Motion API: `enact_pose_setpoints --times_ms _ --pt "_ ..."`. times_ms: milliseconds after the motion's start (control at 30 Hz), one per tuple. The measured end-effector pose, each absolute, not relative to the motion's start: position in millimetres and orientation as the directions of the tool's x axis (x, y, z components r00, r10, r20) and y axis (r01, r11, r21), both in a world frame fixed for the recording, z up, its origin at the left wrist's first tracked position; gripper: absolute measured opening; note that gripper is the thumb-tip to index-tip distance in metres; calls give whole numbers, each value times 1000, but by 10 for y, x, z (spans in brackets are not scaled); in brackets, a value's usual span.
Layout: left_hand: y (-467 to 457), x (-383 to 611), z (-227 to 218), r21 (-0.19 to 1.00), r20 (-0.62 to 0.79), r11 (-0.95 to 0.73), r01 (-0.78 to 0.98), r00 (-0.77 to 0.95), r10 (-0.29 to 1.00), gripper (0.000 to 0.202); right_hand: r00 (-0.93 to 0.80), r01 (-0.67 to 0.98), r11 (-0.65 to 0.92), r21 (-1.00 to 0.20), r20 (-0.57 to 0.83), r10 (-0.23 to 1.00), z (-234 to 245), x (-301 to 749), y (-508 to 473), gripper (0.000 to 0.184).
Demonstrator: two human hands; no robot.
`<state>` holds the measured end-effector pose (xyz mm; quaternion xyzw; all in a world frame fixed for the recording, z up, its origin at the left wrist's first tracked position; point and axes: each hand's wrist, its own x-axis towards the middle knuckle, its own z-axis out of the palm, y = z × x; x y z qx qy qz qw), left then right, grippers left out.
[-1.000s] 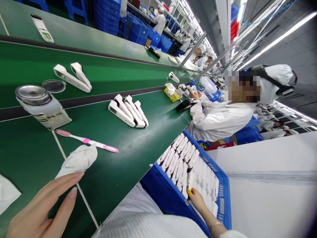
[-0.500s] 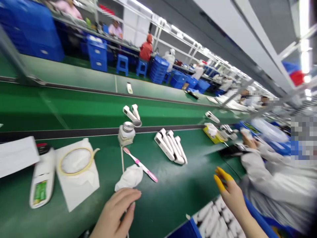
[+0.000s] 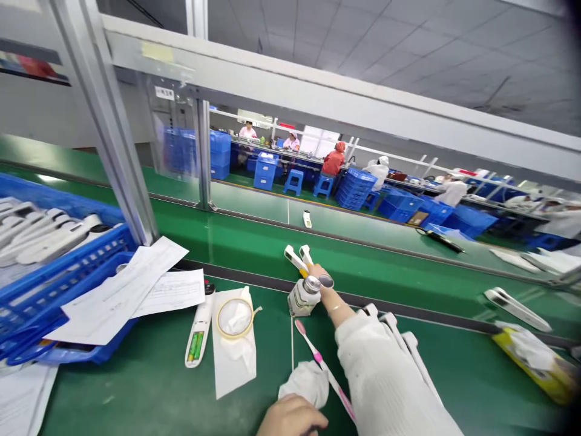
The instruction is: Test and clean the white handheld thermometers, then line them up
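My right hand [image 3: 327, 295] is stretched far out over the green belt [image 3: 236, 242] to the near ends of two white handheld devices [image 3: 297, 257] lying side by side. Its fingers are hidden behind a small bottle [image 3: 300, 298] with a metal cap and its loose lid [image 3: 325, 280]. My white sleeve [image 3: 385, 381] crosses a row of more white devices [image 3: 399, 330]. My left hand [image 3: 290, 419] sits at the bottom edge, fingers curled on the near edge of a crumpled white cloth [image 3: 306, 381]. A pink and white toothbrush [image 3: 318, 357] lies beside the cloth.
A blue crate [image 3: 59, 266] of white devices stands at the left, with papers [image 3: 136, 284] over its corner. A labelled white device [image 3: 197, 333] and a tape ring [image 3: 233, 316] on a white sheet lie near. A metal post [image 3: 113, 139] rises at left. A yellow box [image 3: 540, 366] is at right. People work across the aisle.
My view has swung left and up. My right hand left the blue crate at my side and reached out to the two devices on the belt. My left hand stayed at the cloth and curled.
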<state>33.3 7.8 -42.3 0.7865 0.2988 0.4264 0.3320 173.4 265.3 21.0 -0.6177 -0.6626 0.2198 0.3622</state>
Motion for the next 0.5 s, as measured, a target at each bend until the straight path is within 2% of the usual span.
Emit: enact_pose_setpoints --times_ms 133,300,333,367,433,500 --pt "29 263 -144 917 291 -380 124 444 847 28 152 608 20 -794 141 978 461 2210 2476 27" --pt "4 122 115 990 139 -130 -47 342 929 24 222 463 31 -886 149 964 522 2696 1398 46" --pt "3 107 106 991 99 -60 -123 338 936 29 203 391 49 -919 138 969 459 2646 1104 45" --pt "1 99 87 976 66 11 -217 343 937 36 159 172 63 -983 91 983 376 2544 819 43" --pt "-6 102 53 900 54 107 -422 352 934 53 -52 -150 -37 -988 -29 998 199 2239 334 37" --pt "-6 115 56 825 59 130 -551 311 949 64 -251 -254 -210 -944 -145 957 72 1906 19 39"
